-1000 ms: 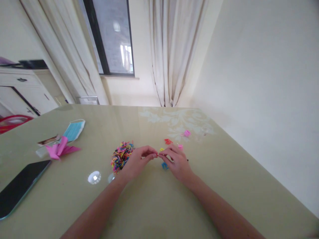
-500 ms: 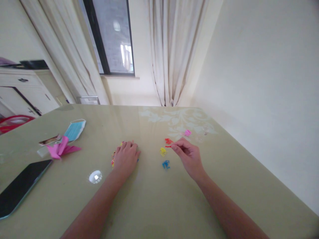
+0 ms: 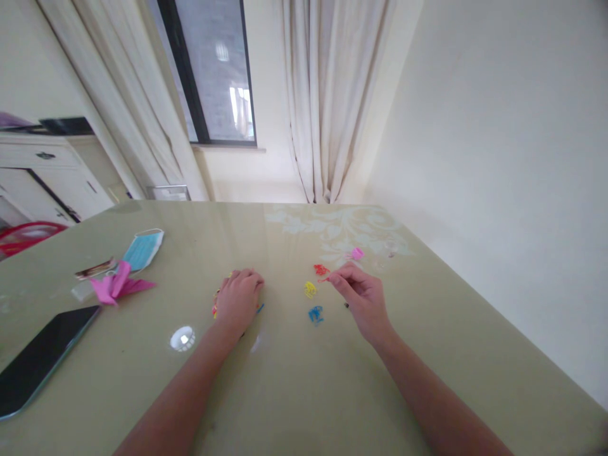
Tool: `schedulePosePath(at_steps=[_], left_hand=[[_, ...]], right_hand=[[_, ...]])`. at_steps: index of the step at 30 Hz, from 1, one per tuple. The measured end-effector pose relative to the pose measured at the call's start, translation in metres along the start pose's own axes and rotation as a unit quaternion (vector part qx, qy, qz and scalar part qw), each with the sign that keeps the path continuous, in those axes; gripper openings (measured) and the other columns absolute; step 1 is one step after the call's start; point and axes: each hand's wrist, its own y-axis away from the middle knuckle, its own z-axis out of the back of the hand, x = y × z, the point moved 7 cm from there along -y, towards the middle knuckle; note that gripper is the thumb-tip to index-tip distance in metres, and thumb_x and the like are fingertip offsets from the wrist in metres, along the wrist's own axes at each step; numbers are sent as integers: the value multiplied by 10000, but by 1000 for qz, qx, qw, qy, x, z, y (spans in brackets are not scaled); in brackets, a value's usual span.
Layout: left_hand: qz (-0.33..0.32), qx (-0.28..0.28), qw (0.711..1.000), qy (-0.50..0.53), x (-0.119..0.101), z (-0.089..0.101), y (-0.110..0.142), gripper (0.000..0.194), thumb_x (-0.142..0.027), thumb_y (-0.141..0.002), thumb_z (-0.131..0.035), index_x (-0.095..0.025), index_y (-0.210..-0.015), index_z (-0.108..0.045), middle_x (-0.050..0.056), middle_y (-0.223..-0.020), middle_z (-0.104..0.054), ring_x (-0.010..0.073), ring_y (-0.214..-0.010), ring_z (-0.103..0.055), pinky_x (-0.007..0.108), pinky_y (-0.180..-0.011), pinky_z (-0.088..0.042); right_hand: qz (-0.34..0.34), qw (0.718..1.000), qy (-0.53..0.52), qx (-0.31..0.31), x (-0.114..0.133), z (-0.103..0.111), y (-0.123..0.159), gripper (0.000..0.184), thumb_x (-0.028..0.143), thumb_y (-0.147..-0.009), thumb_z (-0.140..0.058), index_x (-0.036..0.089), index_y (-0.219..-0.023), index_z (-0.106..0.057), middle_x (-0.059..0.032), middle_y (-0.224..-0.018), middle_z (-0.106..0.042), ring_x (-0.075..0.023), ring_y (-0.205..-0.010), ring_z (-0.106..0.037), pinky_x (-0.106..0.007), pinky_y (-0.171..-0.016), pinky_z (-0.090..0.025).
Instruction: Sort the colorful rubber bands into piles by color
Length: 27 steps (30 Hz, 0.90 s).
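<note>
The left forearm (image 3: 185,386) rises from the bottom edge, left of centre, to the left hand (image 3: 239,296), which lies palm down over the multicoloured pile of small bands (image 3: 215,311); its fingers bend over the pile, and whether they grip anything cannot be told. Right of centre, the right hand (image 3: 363,297) is turned inward, thumb and forefinger pinching a thin red band (image 3: 323,280) just below the red cluster (image 3: 321,270), near the yellow cluster (image 3: 310,290), with the blue cluster (image 3: 316,315) lower.
</note>
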Motion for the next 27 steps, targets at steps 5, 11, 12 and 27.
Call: schedulePosePath(at_steps=[5,11,12,27], left_hand=[[1,-51,996,71,2,7,-2,277,-272,-995,-534,-239,-994,-810,84,-1163,-748,288,-1101,-646,413,-987,-501],[30,-71,989,124,10,9,-5,279,-306,-992,-540,-242,-1020,-810,75,-1079,-752,265,-1061,-661,384,-957,-511],[33,-68,989,124,11,9,-5,285,-301,-995,-531,-244,-1021,-808,72,-1076,-759,264,-1060,-664,382,-953,-510],[71,-39,985,151,1,16,0,294,-296,-1003,-518,-257,-1078,-800,73,-1034,-815,266,-997,-725,376,-887,-521]], right_hand=[[-6,1000,-12,-7,-2,0,0,102,325,-883,-786,251,-820,-814,1,-728,-625,-145,-670,-539,-292,-637,-427],[-33,996,83,-18,-21,9,-8,148,369,-889,-764,236,-897,-827,-12,-732,-657,-152,-639,-519,-295,-608,-410],[-35,992,117,-16,-27,11,-10,168,378,-894,-751,228,-901,-826,-13,-720,-650,-151,-623,-505,-296,-600,-406],[32,943,329,-23,-70,12,-32,323,432,-982,-603,213,-968,-840,-73,-833,-692,-174,-653,-554,-329,-682,-461]])
